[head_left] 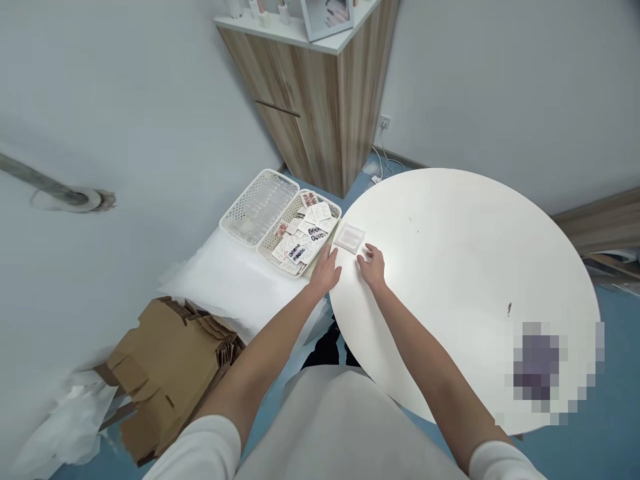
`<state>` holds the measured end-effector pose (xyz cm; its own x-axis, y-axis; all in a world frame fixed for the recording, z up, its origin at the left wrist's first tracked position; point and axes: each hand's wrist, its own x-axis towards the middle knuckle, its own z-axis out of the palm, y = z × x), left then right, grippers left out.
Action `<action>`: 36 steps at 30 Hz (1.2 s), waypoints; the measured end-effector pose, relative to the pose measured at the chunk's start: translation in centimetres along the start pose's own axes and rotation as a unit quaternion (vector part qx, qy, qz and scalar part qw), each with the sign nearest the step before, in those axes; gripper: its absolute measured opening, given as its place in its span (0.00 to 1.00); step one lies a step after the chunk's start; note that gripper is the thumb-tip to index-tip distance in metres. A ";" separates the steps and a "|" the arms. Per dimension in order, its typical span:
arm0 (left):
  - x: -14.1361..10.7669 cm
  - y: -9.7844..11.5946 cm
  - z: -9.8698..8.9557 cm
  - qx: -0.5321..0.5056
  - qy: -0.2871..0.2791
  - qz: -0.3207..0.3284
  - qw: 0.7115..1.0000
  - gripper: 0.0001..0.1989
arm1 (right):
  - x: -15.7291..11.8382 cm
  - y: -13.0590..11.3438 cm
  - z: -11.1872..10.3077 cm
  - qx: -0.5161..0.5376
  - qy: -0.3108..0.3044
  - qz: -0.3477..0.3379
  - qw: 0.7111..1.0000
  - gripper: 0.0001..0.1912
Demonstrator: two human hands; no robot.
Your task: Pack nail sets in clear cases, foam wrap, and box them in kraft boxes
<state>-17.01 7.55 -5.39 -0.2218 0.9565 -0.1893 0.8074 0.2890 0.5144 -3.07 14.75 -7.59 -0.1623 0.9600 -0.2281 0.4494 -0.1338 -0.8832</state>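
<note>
Left hand and right hand, both unclenched and unladen, near packet on table; basket of cards beside the left.

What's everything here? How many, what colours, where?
Round table: one, white, right
Flat packet: one, whitish, table's left edge
Mesh baskets: two, white, table's left
Nail cards: several, white, basket nearer table
Packs: several, clear, other basket
Sheeting: count unclear, white, by baskets
Cardboard: stack, brown, lower left
Plastic bag: one, whitish, lower left
Pole: one, greyish, left wall
Cabinet: one, wood-brown, back corner
Picture frame: one, grey, on cabinet
Bottles: few, whitish, beside frame
Socket: one, white, back wall
Floor: one, blue, below
Pixelated patch: one, purplish, table's right
Sleeves: two, white, bottom edge
Left hand: one, bare, near packet
Right hand: one, bare, near packet
</note>
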 end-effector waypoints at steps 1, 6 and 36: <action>-1.1 -0.3 -0.3 0.002 0.000 0.000 1.000 0.27 | -0.4 0.0 -0.3 0.002 -0.001 0.002 1.000 0.27; -6.9 -1.7 -1.5 0.002 -0.010 -0.026 1.000 0.24 | -3.3 0.0 -1.8 -0.004 -0.016 -0.017 1.000 0.27; -37.7 -19.0 -9.4 -0.058 0.142 -0.320 0.935 0.41 | -23.3 -13.4 24.5 -0.350 -0.293 -0.357 0.815 0.13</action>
<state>-29.18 -33.60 -0.16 -0.7879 0.5540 -0.2688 0.3987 0.7917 0.4628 -26.84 -11.86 -0.45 -0.9013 0.4225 -0.0958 0.4147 0.7776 -0.4725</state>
